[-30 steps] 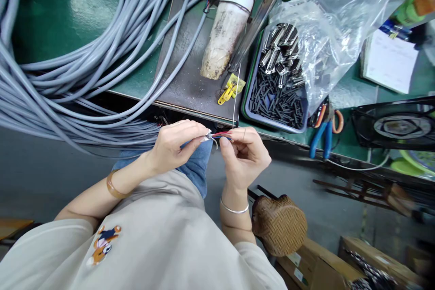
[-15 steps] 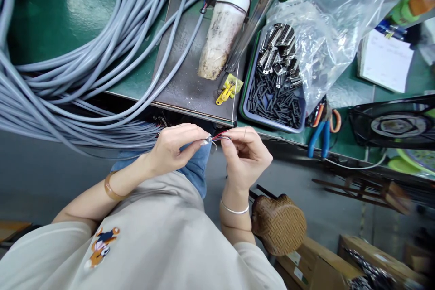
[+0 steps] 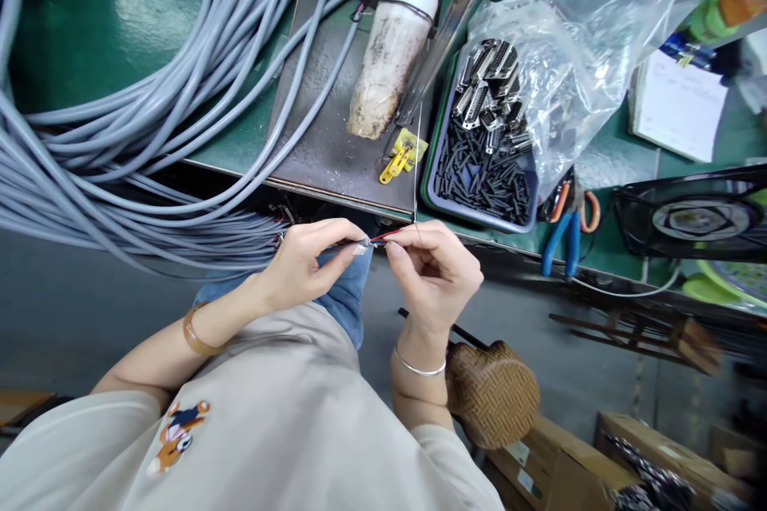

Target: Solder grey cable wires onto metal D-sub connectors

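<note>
Between finger and thumb, my left hand (image 3: 315, 259) pinches the stripped end of a grey cable; most of the cable there is hidden behind the hand. Thin red, blue and dark wires (image 3: 383, 238) come out of that end. My right hand (image 3: 435, 267) is closed in a pinch on these wires, a short way to the right. Both hands are over my lap, just in front of the bench edge. A bundle of grey cables (image 3: 137, 211) hangs off the bench on the left, its nearer ends close by my left hand.
A blue tray (image 3: 440, 204) holds metal connectors (image 3: 479, 96) and short black tubes (image 3: 479, 184), beside a clear plastic bag (image 3: 593, 40). A yellow clip-like tool (image 3: 399, 162) lies near a white wrapped object (image 3: 392, 56). Blue-handled pliers (image 3: 562, 243) hang at the edge. A woven-topped stool (image 3: 497, 399) stands below.
My right hand has shifted slightly, its wrist turning a little. The pale loose strand that curled below the wires no longer shows there. My left hand keeps its pinch.
</note>
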Available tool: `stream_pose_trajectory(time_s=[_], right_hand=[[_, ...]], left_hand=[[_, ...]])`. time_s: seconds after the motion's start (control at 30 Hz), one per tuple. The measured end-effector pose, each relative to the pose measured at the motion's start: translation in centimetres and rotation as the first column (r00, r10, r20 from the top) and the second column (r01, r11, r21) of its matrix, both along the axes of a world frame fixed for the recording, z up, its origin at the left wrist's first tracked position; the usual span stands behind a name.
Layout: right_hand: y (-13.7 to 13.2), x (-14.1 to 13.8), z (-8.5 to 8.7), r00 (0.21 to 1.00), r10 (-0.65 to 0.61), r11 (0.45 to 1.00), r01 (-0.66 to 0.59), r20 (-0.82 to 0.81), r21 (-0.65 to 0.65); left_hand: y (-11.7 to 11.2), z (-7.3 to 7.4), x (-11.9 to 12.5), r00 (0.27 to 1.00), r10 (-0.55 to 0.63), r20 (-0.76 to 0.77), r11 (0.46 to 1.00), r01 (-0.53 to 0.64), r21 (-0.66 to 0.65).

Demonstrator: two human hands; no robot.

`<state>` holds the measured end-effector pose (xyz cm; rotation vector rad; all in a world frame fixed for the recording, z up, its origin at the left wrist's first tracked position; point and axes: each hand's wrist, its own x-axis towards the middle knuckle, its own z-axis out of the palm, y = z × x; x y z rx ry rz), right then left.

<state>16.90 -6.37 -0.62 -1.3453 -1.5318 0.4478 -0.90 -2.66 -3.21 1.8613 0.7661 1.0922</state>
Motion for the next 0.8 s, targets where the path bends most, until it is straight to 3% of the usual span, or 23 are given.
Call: stream_pose_trajectory(time_s=[0.3, 0.63, 0.7, 0.77, 0.8], right_hand=[[-0.03, 0.09, -0.13, 0.998, -0.009, 0.999, 0.006, 0.070, 0.035], [-0.48, 0.08, -0.12, 0.988, -0.012, 0.999, 0.004, 0.157, 0.049], [-0.57, -0.16, -0.14, 0.996, -0.027, 1.000, 0.027, 0.084, 0.003], [-0.59, -0.40, -0.28, 0.997, -0.058, 0.995, 0.054, -0.045, -0.081], [-0.56, -0.48, -0.39, 0.990, -0.074, 0.990, 0.059, -0.116, -0.130]], left_hand=[[0.00, -0.16, 0.19, 1.000, -0.003, 0.007, 0.997, 0.003, -0.077], [-0.31, -0.25, 0.32, 0.998, 0.043, -0.043, 0.999, -0.044, -0.005], [-0.34, -0.15, 0.40, 0.999, 0.041, -0.027, 0.996, -0.042, -0.074], [-0.16, 0.08, 0.47, 0.999, 0.015, 0.035, 0.969, -0.006, -0.245], [0.04, 0.24, 0.51, 0.996, -0.007, 0.094, 0.931, 0.041, -0.362]])
